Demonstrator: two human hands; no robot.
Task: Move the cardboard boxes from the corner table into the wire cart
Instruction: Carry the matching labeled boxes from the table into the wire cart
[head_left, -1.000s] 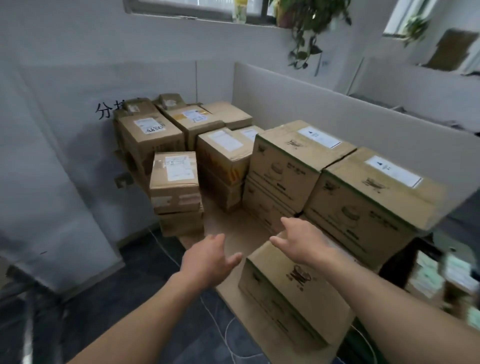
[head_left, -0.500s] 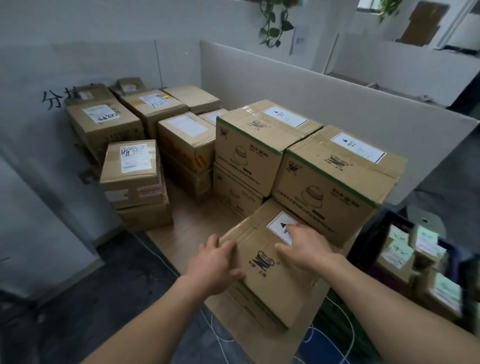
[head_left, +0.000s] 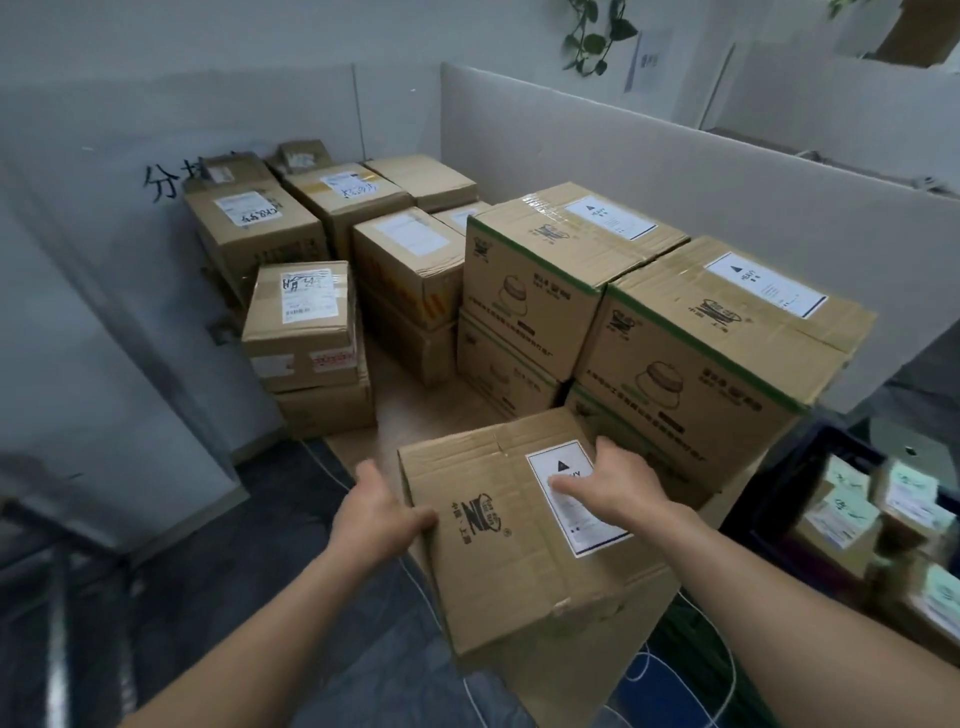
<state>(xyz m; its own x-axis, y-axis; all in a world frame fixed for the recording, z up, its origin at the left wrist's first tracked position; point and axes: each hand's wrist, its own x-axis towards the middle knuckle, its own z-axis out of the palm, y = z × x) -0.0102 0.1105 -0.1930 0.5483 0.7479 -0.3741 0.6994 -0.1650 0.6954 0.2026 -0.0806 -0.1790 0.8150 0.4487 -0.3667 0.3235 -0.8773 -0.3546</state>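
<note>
The left hand (head_left: 376, 512) hides its fingers behind the near box (head_left: 519, 561); the right hand (head_left: 618, 483) covers part of its white label (head_left: 582, 525), print too small to read. Packets (head_left: 852, 512) in the dark crate (head_left: 769, 478) blur, cut by the right edge.

Hanging plant (head_left: 592, 39), grey partition (head_left: 675, 171), wall notice (head_left: 649, 62)
</note>
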